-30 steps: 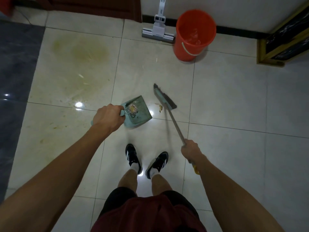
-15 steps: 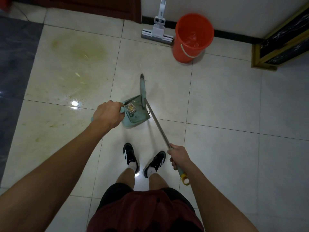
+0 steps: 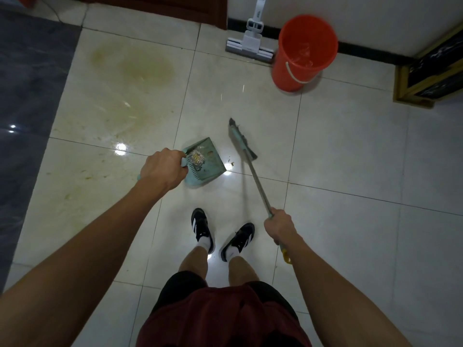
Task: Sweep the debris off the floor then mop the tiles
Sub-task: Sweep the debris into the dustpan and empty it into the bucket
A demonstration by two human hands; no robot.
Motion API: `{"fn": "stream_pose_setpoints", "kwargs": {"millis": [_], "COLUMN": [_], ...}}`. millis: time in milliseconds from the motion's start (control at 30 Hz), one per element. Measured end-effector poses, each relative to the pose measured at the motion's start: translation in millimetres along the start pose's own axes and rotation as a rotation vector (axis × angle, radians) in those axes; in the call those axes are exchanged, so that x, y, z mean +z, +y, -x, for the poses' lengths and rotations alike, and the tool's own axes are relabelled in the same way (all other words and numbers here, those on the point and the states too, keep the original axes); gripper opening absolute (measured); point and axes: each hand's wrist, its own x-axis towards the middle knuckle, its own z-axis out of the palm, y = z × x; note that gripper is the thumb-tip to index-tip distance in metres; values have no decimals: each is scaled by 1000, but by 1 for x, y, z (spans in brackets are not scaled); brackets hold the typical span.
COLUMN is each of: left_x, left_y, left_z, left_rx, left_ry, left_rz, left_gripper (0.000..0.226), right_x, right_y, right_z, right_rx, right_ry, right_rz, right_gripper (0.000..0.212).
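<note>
My left hand [image 3: 162, 170] grips the handle of a teal dustpan [image 3: 209, 164] resting on the pale tiles, with a crumpled clump of debris [image 3: 196, 159] inside near the handle. My right hand [image 3: 280, 226] holds the metal stick of a broom. The broom head [image 3: 242, 139] sits on the floor just right of the pan's mouth. A few yellowish crumbs [image 3: 230, 164] lie between pan and broom. A white flat mop [image 3: 250, 46] leans on the far wall beside an orange bucket [image 3: 304, 52].
A wide yellowish stain [image 3: 135, 68] and scattered specks cover the tiles to the left. Dark grey flooring [image 3: 27, 96] runs along the left edge. A wooden-framed cabinet [image 3: 431, 76] stands at the right. My two feet in black shoes [image 3: 220, 234] stand below the dustpan.
The broom head swung left against the dustpan's mouth half a second ago, and has now come back out to the right of the pan. The dustpan stays put.
</note>
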Motion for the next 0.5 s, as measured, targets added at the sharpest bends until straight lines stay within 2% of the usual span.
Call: {"fn": "stream_pose_setpoints", "kwargs": {"millis": [200,267,400,500], "left_x": [3,2,-4,-7], "left_y": [4,4,3,-1], "left_z": [-1,1,9,16], "left_rx": [8,6,-4,-5], "left_ry": [1,7,14,2], "left_rz": [-3,-3,15,17], "left_gripper": [21,21,14,11], "right_x": [23,23,17,8], "right_y": [-2,-1,-1,-1], "right_z": [16,23,29,30], "right_rx": [125,137,100,46], "right_ry": [-172,-198,-191,-130], "right_rz": [-247,-349,-408,-351], "right_gripper": [49,52,58,58]}}
